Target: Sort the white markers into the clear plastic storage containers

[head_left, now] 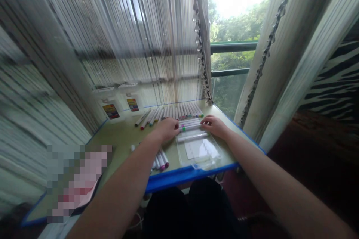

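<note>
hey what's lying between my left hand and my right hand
White markers, lying crosswise, one with a green band near your left hand; the head view shows them reaching towards your right hand.

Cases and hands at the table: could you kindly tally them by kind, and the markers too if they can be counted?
Labelled cases: 2
Flat case: 1
Hands, left and right: 2
Total: 5
Markers: no reliable count; the left forearm hides some, and others blur together.
</note>
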